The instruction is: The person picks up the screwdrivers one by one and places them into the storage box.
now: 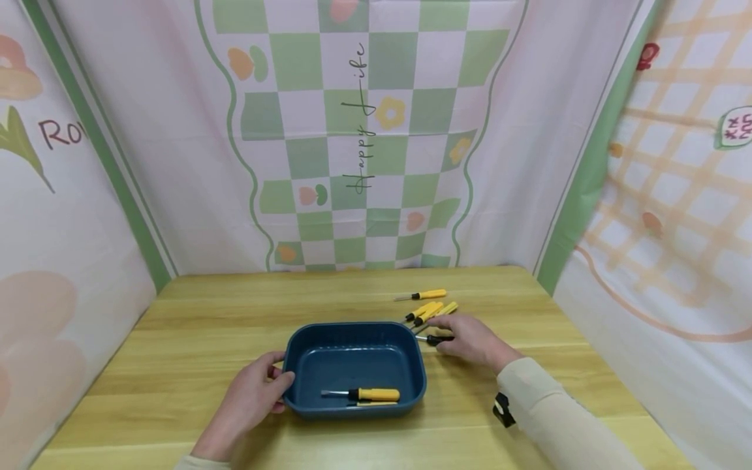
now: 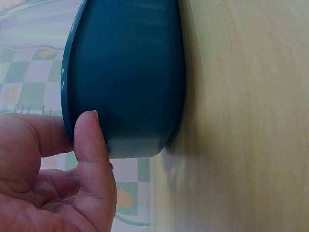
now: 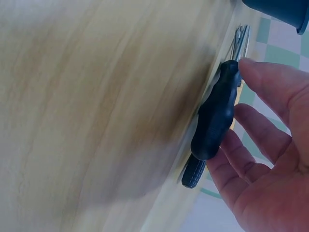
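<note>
A dark blue rectangular tray (image 1: 355, 331) rests on the table. My left hand (image 1: 252, 390) holds its left rim between thumb and fingers; in the left wrist view a finger (image 2: 91, 137) lies against the outer wall. Inside the tray is a yellow-and-black screwdriver (image 1: 376, 394), with another yellow handle (image 1: 376, 403) partly hidden by the near wall. My right hand (image 1: 470, 339) spreads around a black-handled screwdriver (image 3: 215, 113) just right of the tray, thumb and fingers close to its handle. Whether they touch it is unclear. A second, ridged black handle (image 3: 194, 171) shows beyond it.
Several yellow-handled screwdrivers (image 1: 427, 314) lie bunched behind the tray's right corner. Farther back lies a single yellow-and-black screwdriver (image 1: 431, 294). The wooden table (image 1: 194, 313) ends at a patterned curtain (image 1: 364, 143), with more curtains at both sides.
</note>
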Available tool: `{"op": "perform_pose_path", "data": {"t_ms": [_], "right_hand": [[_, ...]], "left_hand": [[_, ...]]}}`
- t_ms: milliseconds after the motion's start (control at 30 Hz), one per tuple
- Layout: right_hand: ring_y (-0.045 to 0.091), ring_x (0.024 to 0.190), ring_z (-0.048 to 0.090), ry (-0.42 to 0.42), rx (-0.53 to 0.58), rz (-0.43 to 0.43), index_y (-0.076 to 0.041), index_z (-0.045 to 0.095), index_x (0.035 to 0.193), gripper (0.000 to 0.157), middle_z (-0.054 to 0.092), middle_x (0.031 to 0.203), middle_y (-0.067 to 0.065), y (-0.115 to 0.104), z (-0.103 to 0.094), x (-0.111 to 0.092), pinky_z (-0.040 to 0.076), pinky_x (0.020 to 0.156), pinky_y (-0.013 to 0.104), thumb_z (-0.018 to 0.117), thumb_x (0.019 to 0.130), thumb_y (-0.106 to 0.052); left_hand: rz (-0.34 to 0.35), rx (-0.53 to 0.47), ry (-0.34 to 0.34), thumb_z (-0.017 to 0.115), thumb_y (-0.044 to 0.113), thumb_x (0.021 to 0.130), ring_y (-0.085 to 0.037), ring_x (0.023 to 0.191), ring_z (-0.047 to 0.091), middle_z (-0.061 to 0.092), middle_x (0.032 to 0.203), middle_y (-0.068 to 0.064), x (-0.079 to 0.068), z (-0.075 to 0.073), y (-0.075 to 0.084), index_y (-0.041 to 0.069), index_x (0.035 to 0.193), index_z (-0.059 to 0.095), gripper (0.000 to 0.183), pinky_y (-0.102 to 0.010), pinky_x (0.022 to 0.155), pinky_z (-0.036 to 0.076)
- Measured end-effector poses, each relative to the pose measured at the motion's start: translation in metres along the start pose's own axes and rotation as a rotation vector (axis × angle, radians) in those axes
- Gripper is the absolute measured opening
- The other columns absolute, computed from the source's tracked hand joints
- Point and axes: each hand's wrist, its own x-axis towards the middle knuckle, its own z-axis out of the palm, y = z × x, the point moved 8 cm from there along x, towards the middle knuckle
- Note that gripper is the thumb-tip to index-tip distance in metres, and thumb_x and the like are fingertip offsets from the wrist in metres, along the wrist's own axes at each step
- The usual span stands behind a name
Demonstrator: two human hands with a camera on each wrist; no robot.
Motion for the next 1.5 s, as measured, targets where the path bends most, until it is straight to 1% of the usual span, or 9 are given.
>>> {"op": "perform_pose_path", "data": {"t_ms": [133, 367, 633, 833, 1067, 1267, 1433, 1500], "right_hand": [[0.04, 0.127, 0.063, -0.009, 0.0, 0.007, -0.009, 0.063, 0.143, 0.053, 0.066, 0.139, 0.017, 0.0025, 0.0027, -0.0001, 0.05, 0.107, 0.06, 0.077, 0.093, -0.015], [0.038, 0.124, 0.065, -0.003, -0.018, -0.003, -0.009, 0.064, 0.141, 0.051, 0.068, 0.137, 0.015, 0.0045, 0.0042, -0.0005, 0.05, 0.107, 0.059, 0.077, 0.092, -0.013], [0.037, 0.123, 0.065, -0.014, -0.034, 0.036, -0.006, 0.068, 0.136, 0.046, 0.07, 0.13, 0.017, 0.0067, 0.0058, -0.001, 0.05, 0.107, 0.058, 0.078, 0.092, -0.012], [0.032, 0.115, 0.067, -0.005, -0.053, 0.041, -0.007, 0.072, 0.129, 0.039, 0.074, 0.119, 0.011, 0.0084, 0.0062, -0.0005, 0.053, 0.104, 0.057, 0.079, 0.09, -0.011], [0.026, 0.107, 0.068, -0.004, -0.063, 0.022, -0.009, 0.074, 0.122, 0.034, 0.074, 0.112, 0.005, 0.009, 0.0076, -0.0008, 0.055, 0.1, 0.054, 0.081, 0.089, -0.011], [0.018, 0.099, 0.066, -0.001, -0.053, 0.0, -0.013, 0.077, 0.113, 0.026, 0.074, 0.103, -0.002, 0.0084, 0.008, -0.0012, 0.056, 0.096, 0.051, 0.081, 0.088, -0.011], [0.02, 0.101, 0.068, -0.004, -0.047, -0.022, -0.015, 0.077, 0.108, 0.021, 0.075, 0.103, -0.002, 0.0066, 0.0081, -0.0014, 0.056, 0.097, 0.053, 0.081, 0.087, -0.012], [0.021, 0.102, 0.068, -0.006, -0.037, -0.018, -0.016, 0.078, 0.107, 0.02, 0.075, 0.103, -0.002, 0.0065, 0.0081, -0.0015, 0.055, 0.098, 0.053, 0.081, 0.087, -0.012]], "left_hand": [[0.003, -0.002, -0.002, 0.064, 0.014, 0.102, -0.017, 0.068, 0.063, 0.06, 0.101, -0.012, 0.0, 0.0003, 0.0004, -0.001, 0.146, 0.054, 0.047, -0.031, 0.059, 0.062], [-0.001, 0.003, -0.003, 0.064, 0.015, 0.102, -0.017, 0.069, 0.063, 0.06, 0.101, -0.012, 0.0008, 0.0004, -0.0007, 0.0, 0.146, 0.054, 0.048, -0.03, 0.059, 0.062], [0.012, -0.009, -0.002, 0.065, 0.014, 0.102, -0.017, 0.068, 0.063, 0.06, 0.1, -0.011, 0.0008, 0.0005, -0.0008, -0.001, 0.146, 0.055, 0.048, -0.031, 0.059, 0.062], [0.008, -0.005, -0.001, 0.065, 0.014, 0.102, -0.017, 0.068, 0.063, 0.06, 0.1, -0.011, 0.0003, 0.0004, -0.0003, 0.0, 0.145, 0.055, 0.047, -0.031, 0.059, 0.062], [0.004, -0.005, -0.004, 0.065, 0.014, 0.102, -0.018, 0.069, 0.063, 0.06, 0.101, -0.011, -0.0002, 0.0002, -0.0003, 0.0, 0.145, 0.055, 0.047, -0.031, 0.06, 0.062], [0.006, -0.001, -0.003, 0.065, 0.015, 0.102, -0.017, 0.068, 0.062, 0.06, 0.1, -0.011, -0.0001, 0.0002, -0.0002, 0.0, 0.146, 0.055, 0.047, -0.031, 0.06, 0.062], [0.014, -0.004, -0.002, 0.065, 0.015, 0.102, -0.017, 0.068, 0.062, 0.06, 0.099, -0.011, 0.0001, 0.0006, -0.0001, 0.0, 0.145, 0.055, 0.047, -0.031, 0.059, 0.062], [0.011, -0.005, -0.001, 0.065, 0.015, 0.102, -0.017, 0.068, 0.063, 0.06, 0.099, -0.011, 0.0003, 0.0005, -0.0006, 0.0, 0.145, 0.055, 0.047, -0.031, 0.059, 0.062]]}}
